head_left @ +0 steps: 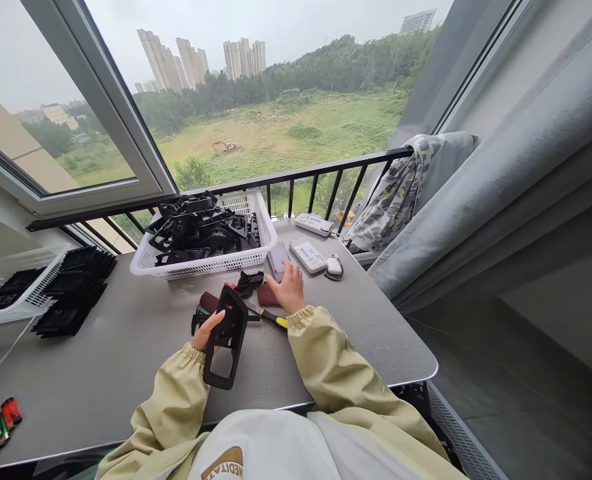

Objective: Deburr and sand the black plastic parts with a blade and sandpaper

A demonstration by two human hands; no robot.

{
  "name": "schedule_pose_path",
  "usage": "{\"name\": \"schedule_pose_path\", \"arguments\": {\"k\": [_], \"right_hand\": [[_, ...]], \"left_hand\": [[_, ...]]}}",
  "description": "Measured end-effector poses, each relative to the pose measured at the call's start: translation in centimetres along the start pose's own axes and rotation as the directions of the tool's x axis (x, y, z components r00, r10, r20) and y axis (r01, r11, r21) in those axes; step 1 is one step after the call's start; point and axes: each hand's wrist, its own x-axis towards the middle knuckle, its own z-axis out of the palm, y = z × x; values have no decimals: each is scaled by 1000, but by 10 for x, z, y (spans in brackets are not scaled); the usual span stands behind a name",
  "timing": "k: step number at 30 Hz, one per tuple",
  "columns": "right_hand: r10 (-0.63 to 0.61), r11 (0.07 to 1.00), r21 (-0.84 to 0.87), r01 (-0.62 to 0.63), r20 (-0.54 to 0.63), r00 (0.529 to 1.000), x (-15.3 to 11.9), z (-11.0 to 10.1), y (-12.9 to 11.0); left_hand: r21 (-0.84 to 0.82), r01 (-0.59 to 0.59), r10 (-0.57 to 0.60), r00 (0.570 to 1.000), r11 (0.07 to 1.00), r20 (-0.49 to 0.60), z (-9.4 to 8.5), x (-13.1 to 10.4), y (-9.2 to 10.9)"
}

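Note:
My left hand (pixel 208 331) is closed around the edge of a black plastic frame (pixel 235 313), held tilted above the near part of the table. The frame has a large opening in its lower part. My right hand (pixel 291 288) is open, fingers apart, just above the table. Close to its fingers lie a flat pale purple slab (pixel 278 257) and a dark red pad (pixel 266 296). A tool with a yellow and black handle (pixel 275 319) rests below that hand. Crumpled black material (pixel 249 283) lies between the hands. Another dark red piece (pixel 209 302) is partly hidden behind the frame.
A white plastic basket (pixel 206 267) piled with black plastic parts (pixel 201 223) stands at the back. White devices (pixel 309 255) and a white charger (pixel 334 267) lie right of it. Stacked black parts (pixel 73 287), another basket (pixel 11 310) and batteries (pixel 6 421) are left.

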Motion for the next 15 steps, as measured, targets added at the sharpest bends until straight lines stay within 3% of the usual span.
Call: {"name": "schedule_pose_path", "arguments": {"k": [2,5,11,15], "right_hand": [[113,988,-98,-118,-52,992,23,-6,12],[189,960,-199,-197,-59,980,44,-3,24],[186,935,-292,-201,-79,979,53,20,31],[176,934,-293,-203,-115,978,56,24,41]], "left_hand": [[-31,-3,2,999,1000,-32,-5,1,5],[-71,-8,3,998,997,-70,-7,-1,10],[-129,-33,16,992,991,-127,-3,-4,17],[-165,-37,12,988,986,-152,0,-4,22]]}}
